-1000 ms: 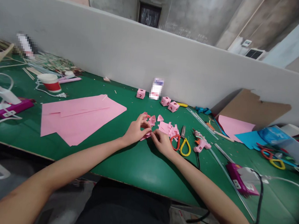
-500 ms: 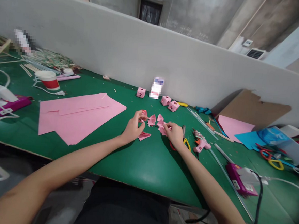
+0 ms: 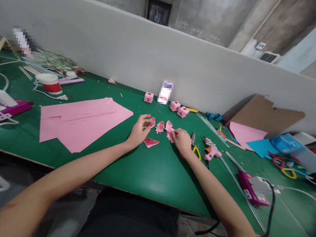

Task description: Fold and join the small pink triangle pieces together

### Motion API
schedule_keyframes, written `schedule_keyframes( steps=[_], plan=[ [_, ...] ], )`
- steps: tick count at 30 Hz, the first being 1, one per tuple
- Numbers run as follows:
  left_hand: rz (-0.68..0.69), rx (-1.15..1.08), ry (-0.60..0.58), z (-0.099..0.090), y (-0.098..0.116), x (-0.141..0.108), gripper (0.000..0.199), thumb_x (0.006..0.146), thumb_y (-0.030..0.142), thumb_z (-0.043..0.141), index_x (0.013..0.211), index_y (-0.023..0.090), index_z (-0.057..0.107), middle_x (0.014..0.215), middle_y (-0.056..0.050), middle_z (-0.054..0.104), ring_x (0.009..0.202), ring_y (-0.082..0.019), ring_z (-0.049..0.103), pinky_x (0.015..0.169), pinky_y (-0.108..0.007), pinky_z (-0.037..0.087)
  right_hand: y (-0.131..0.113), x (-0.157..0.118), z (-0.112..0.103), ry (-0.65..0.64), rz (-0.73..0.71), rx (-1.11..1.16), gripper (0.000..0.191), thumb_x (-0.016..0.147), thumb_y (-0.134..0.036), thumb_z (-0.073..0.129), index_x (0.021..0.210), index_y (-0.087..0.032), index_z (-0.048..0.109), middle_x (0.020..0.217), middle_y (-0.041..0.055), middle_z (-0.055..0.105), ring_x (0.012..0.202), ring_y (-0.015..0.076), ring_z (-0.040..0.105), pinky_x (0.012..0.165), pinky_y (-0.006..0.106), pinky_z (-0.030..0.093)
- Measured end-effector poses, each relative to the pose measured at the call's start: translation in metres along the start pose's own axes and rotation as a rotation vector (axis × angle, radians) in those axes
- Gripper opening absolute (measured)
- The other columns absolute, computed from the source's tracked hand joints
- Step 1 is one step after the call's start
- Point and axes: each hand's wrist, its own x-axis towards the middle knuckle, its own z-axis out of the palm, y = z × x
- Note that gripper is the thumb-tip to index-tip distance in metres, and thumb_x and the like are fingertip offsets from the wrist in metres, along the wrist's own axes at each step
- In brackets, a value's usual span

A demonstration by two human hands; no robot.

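My left hand is curled with its fingertips at the left edge of a small folded pink paper piece. My right hand pinches a pink paper strip between thumb and fingers, which partly cover it. Between the hands stands a pointed folded paper piece, and another pointed piece sits just above the strip. A flat folded pink triangle lies below my left fingers. Partly behind my right hand are yellow-handled scissors.
Large pink sheets lie left, near a paper cup. Pink paper cubes stand near the grey partition. To the right are a pink glue gun, a purple power strip with cables, and a leaning cardboard piece.
My left hand has drawn back slightly to the left, uncovering more of the folded piece and triangle. My right hand has shifted slightly left, staying at the paper strip.
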Motion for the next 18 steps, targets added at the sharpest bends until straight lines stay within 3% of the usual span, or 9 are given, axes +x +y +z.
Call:
schedule_keyframes(
  steps=[2, 6, 8, 11, 18],
  plan=[
    [-0.035, 0.017, -0.045, -0.001, -0.001, 0.002, 0.045, 0.077, 0.008, 0.050, 0.121, 0.017, 0.043, 0.106, -0.009, 0.064, 0.098, -0.017, 0.063, 0.084, -0.035, 0.049, 0.000, -0.001, -0.001, 0.010, -0.013, -0.013, 0.032, 0.094, -0.029, 0.045, 0.077, -0.018, 0.070, 0.082, 0.0091, 0.068, 0.082, 0.0212, 0.060, 0.068, 0.028, 0.038],
    [-0.003, 0.189, -0.446, -0.003, 0.002, -0.003, 0.061, 0.067, 0.012, 0.064, 0.124, 0.019, 0.045, 0.116, -0.011, 0.060, 0.111, -0.024, 0.058, 0.092, -0.039, 0.047, -0.004, -0.005, -0.007, 0.108, -0.044, 0.029, 0.031, 0.096, -0.029, 0.042, 0.085, -0.018, 0.068, 0.085, 0.0090, 0.067, 0.084, 0.0213, 0.060, 0.073, 0.029, 0.040],
    [0.085, 0.283, -0.538, -0.003, 0.002, -0.007, 0.065, 0.066, 0.012, 0.064, 0.127, 0.019, 0.045, 0.116, -0.012, 0.060, 0.111, -0.026, 0.057, 0.094, -0.040, 0.046, -0.009, -0.009, -0.011, 0.157, -0.071, 0.063, 0.032, 0.097, -0.031, 0.040, 0.088, -0.018, 0.067, 0.087, 0.0092, 0.067, 0.085, 0.0215, 0.060, 0.075, 0.029, 0.040],
    [0.161, 0.384, -0.533, -0.001, -0.001, -0.012, 0.058, 0.069, 0.005, 0.054, 0.125, 0.019, 0.047, 0.106, -0.009, 0.062, 0.098, -0.023, 0.061, 0.089, -0.038, 0.048, -0.019, -0.017, -0.016, 0.154, -0.129, 0.141, 0.030, 0.097, -0.032, 0.041, 0.088, -0.019, 0.066, 0.084, 0.0081, 0.067, 0.084, 0.0213, 0.061, 0.075, 0.030, 0.042],
    [0.127, 0.370, -0.494, 0.002, -0.006, -0.012, 0.055, 0.074, 0.004, 0.048, 0.127, 0.019, 0.042, 0.098, -0.004, 0.065, 0.090, -0.018, 0.064, 0.086, -0.033, 0.049, -0.034, -0.036, -0.010, 0.046, -0.301, 0.262, 0.024, 0.090, -0.041, 0.056, 0.095, -0.019, 0.064, 0.090, 0.0077, 0.068, 0.087, 0.0212, 0.062, 0.071, 0.029, 0.046]
  ],
)
